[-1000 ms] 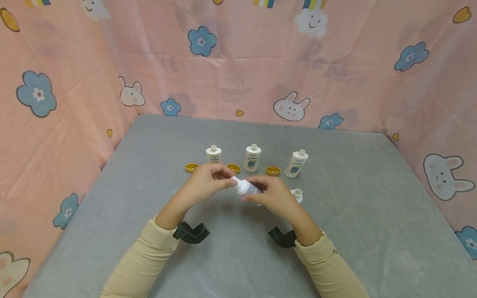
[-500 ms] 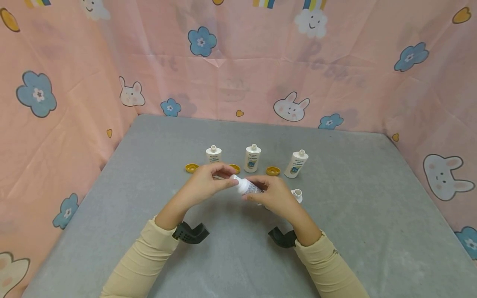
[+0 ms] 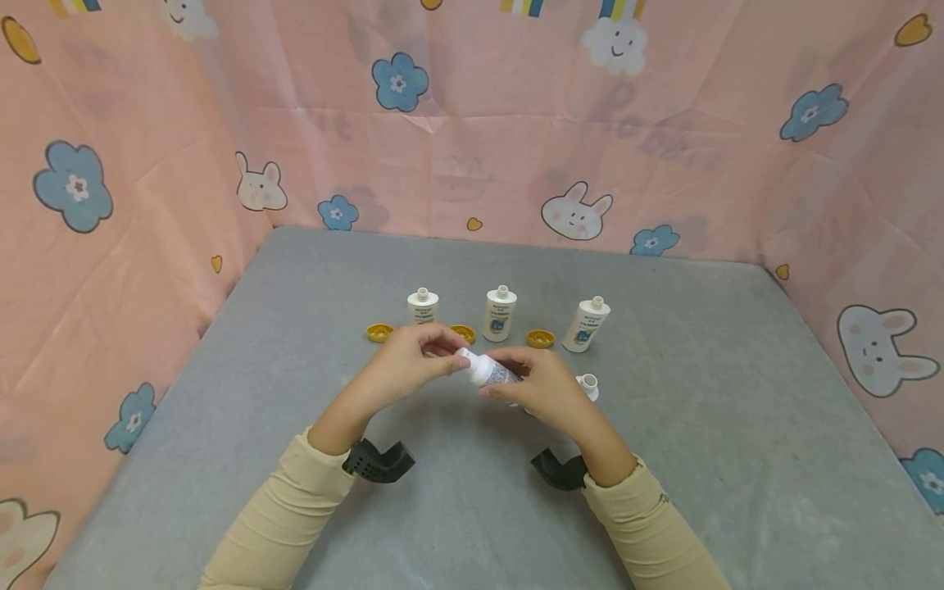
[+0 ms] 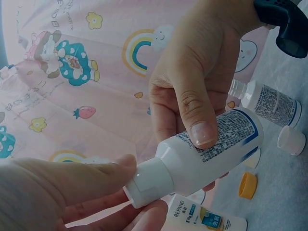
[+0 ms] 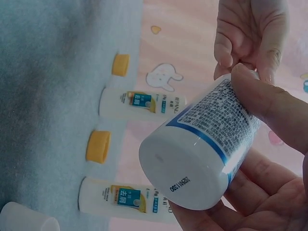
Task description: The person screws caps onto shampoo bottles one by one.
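Tilted above the table, a white bottle [image 5: 192, 159] with a blue band and dense printed text is held between both hands. My left hand [image 3: 406, 365] pinches its white cap [image 4: 150, 183] between thumb and fingers. The cap sits on the neck end, pointing up and left in the head view. My right hand [image 3: 544, 385] grips the bottle's body, thumb on the printed side. Partly hidden behind the right hand stands another white bottle [image 3: 588, 387] with a bare neck. A loose white cap [image 4: 291, 140] lies near it in the left wrist view.
Three cream bottles with bare necks, the left [image 3: 423, 305], middle [image 3: 501, 315] and right [image 3: 587, 325], stand in a row beyond the hands. Yellow caps [image 3: 541, 338] lie among them on the grey table [image 3: 701, 410]. A pink printed cloth [image 3: 472, 147] hangs around the table.
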